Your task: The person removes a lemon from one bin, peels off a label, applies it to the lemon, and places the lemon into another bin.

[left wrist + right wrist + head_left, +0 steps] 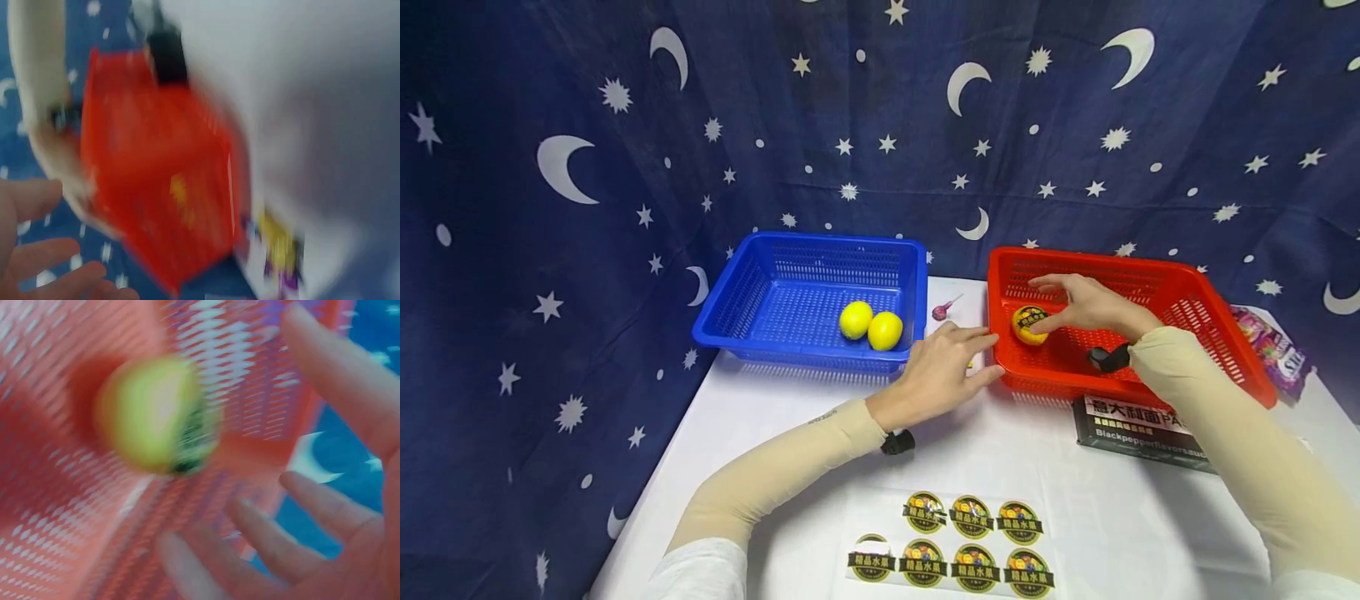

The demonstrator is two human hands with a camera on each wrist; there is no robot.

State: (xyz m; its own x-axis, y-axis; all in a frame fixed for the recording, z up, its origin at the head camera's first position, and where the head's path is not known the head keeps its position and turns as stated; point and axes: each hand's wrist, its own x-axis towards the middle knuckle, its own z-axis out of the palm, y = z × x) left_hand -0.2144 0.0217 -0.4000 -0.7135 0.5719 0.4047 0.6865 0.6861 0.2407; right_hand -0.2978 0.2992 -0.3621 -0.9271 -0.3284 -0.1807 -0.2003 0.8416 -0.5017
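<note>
A lemon (1024, 337) with a round black-and-gold sticker lies at the left end of the red basket (1060, 383). My right hand (1086, 304) is over that basket beside the lemon. In the right wrist view its spread fingers (269, 544) are apart from the lemon (140, 415). My left hand (943, 371) is at the red basket's left rim with fingers extended; whether they touch it I cannot tell. The left wrist view is blurred, showing the loose fingers (56, 262) holding nothing. Two plain lemons (856, 320) sit in the blue basket (812, 350).
A sheet of round stickers (973, 567) lies at the table's front. A black pasta box (1138, 437) stands before the red basket, with a purple packet (1273, 350) at its right. Between the baskets is a small pink wrapped lollipop (940, 312). A starry curtain (850, 108) hangs behind.
</note>
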